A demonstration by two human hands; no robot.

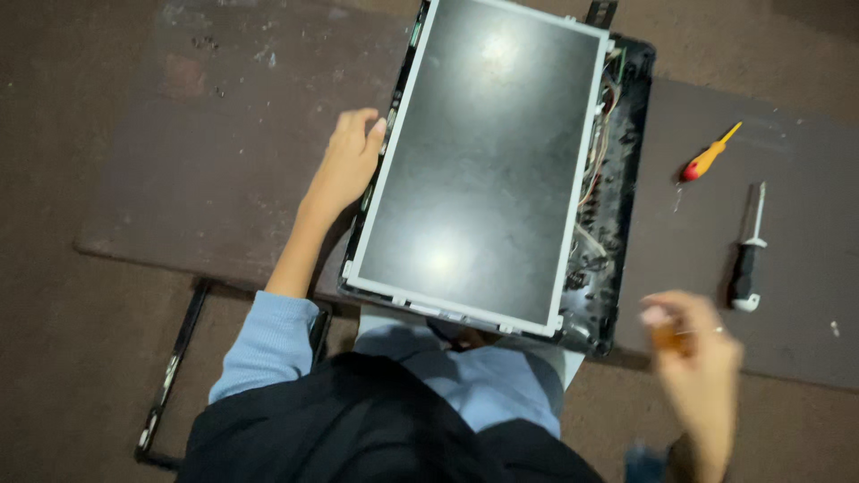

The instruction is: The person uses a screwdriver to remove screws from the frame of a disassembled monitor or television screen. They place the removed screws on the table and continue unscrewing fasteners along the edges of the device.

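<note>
1. The left hand [347,161] has its fingers curled onto the left edge of the screen panel [488,152], gripping it.
2. The panel lies tilted in its black back case [617,224] on a dark mat [224,179].
3. The right hand [698,358] is blurry; it seems to pinch something small, but it is too blurred to tell.
4. An orange screwdriver [707,156] and a black-handled screwdriver [747,259] lie to the right, apart from the panel.
5. A black frame [174,358] lies on the floor.

Flat dark rectangular screen panel [488,161] lies on the black plastic casing [622,179] mid-desk [179,179], left hand [344,165] touching its left edge, right hand [698,358] off its lower right corner; orange-handled screwdriver [707,159] and black-handled screwdriver [747,259] lie right of it, well apart from the casing.
</note>
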